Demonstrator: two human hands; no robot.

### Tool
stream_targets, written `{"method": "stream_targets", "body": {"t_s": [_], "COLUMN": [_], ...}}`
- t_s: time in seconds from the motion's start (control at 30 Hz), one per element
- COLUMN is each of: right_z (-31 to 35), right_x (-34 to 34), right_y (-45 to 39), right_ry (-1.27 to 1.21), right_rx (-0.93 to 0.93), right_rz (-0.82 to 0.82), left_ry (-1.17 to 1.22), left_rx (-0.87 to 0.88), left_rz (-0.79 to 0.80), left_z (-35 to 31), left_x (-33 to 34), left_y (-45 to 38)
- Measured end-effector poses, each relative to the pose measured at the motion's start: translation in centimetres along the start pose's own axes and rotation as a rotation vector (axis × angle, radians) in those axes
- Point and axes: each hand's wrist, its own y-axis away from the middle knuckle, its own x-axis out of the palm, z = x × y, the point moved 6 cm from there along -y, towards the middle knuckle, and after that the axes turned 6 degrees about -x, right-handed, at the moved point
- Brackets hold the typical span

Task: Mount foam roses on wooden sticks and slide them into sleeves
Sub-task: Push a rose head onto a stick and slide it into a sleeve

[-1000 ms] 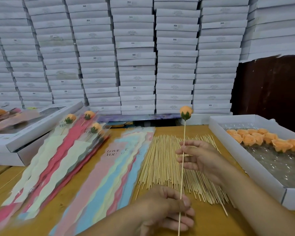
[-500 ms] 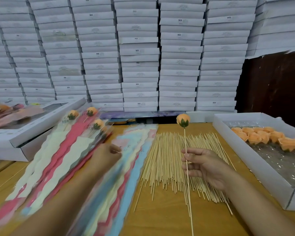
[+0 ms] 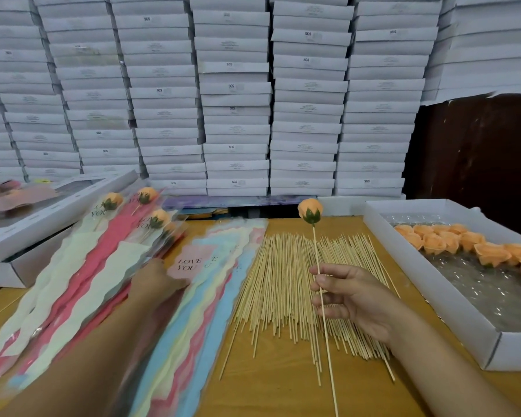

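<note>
An orange foam rose [image 3: 309,209] with a green base tops a thin wooden stick [image 3: 315,248] that stands nearly upright. My right hand [image 3: 352,296] pinches this stick at mid-length, above the loose pile of sticks [image 3: 283,284] on the table. My left hand [image 3: 157,281], blurred, rests at the top of the fanned pile of pastel sleeves [image 3: 214,299], touching a pink one printed "LOVE YOU". Its fingers are hidden, so I cannot tell whether it grips the sleeve. Three sleeved roses [image 3: 158,218] lie at the far left of the table.
A shallow white box [image 3: 427,299] at the right holds several loose orange roses [image 3: 463,245]. Another white box [image 3: 57,212] sits at the far left. Tall stacks of white boxes [image 3: 235,115] wall off the back of the wooden table [image 3: 283,386].
My left hand let go of the stick's lower end and swung left onto the sleeve pile. My right hand keeps the stick with its rose upright.
</note>
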Motion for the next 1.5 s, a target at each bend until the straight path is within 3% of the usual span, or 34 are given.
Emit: {"method": "stream_targets", "body": {"t_s": [0.17,0.53,1.0,1.27,1.5], "right_z": [0.1,0.4,0.5,0.4,0.5], "right_x": [0.1,0.2,0.2,0.1,0.1], "right_y": [0.2,0.4,0.5,0.5,0.5], "right_ry": [-0.004,-0.002,-0.003,-0.009,-0.004], "right_rx": [-0.004,-0.015,-0.008,-0.003,-0.007], "right_rz": [0.000,0.008,-0.002,-0.005,-0.008], "left_ry": [-0.167,-0.156,0.222,0.001,-0.015], "left_rx": [-0.040,-0.145,-0.095,0.026,0.056], "left_rz": [0.014,0.114,-0.036,-0.149,-0.141], "left_z": [-0.6,-0.2,1.0,0.2,0.0], "left_x": [-1.2,-1.5,-2.0,-3.1,-2.9], "left_y": [0.3,-0.8,-0.7,1.1,1.3]}}
